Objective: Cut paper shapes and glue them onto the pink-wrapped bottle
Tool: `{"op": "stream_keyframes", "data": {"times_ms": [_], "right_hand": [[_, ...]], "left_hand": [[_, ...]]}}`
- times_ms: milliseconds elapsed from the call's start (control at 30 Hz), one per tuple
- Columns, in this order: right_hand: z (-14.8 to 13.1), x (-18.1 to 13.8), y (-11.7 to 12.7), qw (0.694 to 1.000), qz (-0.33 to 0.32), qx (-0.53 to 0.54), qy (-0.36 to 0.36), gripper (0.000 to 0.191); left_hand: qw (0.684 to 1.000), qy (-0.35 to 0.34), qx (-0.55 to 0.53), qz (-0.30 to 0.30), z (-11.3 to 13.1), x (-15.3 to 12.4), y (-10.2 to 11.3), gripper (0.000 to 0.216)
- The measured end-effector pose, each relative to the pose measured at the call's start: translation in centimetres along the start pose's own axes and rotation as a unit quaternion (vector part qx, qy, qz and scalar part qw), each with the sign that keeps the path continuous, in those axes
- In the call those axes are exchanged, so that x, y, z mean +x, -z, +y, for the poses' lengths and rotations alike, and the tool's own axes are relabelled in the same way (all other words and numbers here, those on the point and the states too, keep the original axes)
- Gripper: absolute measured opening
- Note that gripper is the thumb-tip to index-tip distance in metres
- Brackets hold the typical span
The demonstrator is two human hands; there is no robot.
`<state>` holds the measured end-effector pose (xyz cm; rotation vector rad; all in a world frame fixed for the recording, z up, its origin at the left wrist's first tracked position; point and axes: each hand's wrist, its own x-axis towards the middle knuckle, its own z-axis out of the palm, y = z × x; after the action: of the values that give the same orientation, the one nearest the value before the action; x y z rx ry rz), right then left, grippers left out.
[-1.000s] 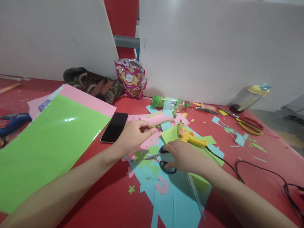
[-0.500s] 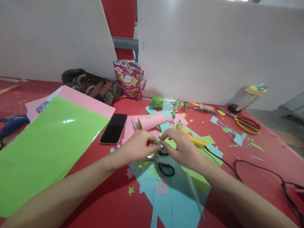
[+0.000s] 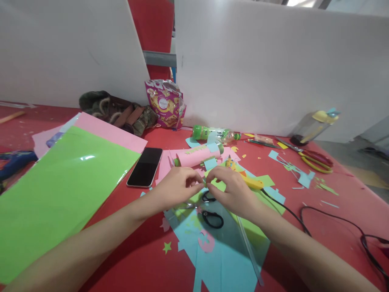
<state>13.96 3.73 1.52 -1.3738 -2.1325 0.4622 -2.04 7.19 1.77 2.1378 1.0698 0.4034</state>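
My left hand [image 3: 178,187] and my right hand [image 3: 231,190] meet fingertip to fingertip over the red table [image 3: 136,243], both pinched on a tiny green paper scrap [image 3: 204,184] between them. Black-handled scissors [image 3: 209,214] lie flat on blue paper [image 3: 219,259] just below my hands, touched by neither. A pink paper roll [image 3: 196,155] with green and blue bits lies just beyond my fingers. A yellow glue gun [image 3: 247,179] lies partly hidden behind my right hand, its black cord [image 3: 331,221] trailing right.
A phone [image 3: 145,166] lies left of the roll, beside large green [image 3: 57,190] and pink [image 3: 112,132] sheets. A snack bag [image 3: 165,103], a green bottle [image 3: 212,133], red-yellow scissors [image 3: 314,158] and a water bottle [image 3: 313,125] stand farther back before white boards. Paper scraps litter the middle.
My right hand let go of the black scissors and rose to meet the left hand. My left hand drew back from the pink roll. Both now pinch the small green scrap.
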Motion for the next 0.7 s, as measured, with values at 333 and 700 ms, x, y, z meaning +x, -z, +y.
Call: {"op": "stream_keyframes", "data": {"times_ms": [333, 700], "right_hand": [[0.8, 0.1, 0.9, 0.981, -0.071, -0.179, -0.015, 0.011], [5.7, -0.1, 3.8, 0.86, -0.214, -0.38, -0.265, 0.026]], "left_hand": [[0.998, 0.003, 0.043, 0.045, -0.7, 0.5, 0.4, 0.02], [0.954, 0.031, 0.29, 0.069, -4.9, 2.0, 2.1, 0.024]]}}
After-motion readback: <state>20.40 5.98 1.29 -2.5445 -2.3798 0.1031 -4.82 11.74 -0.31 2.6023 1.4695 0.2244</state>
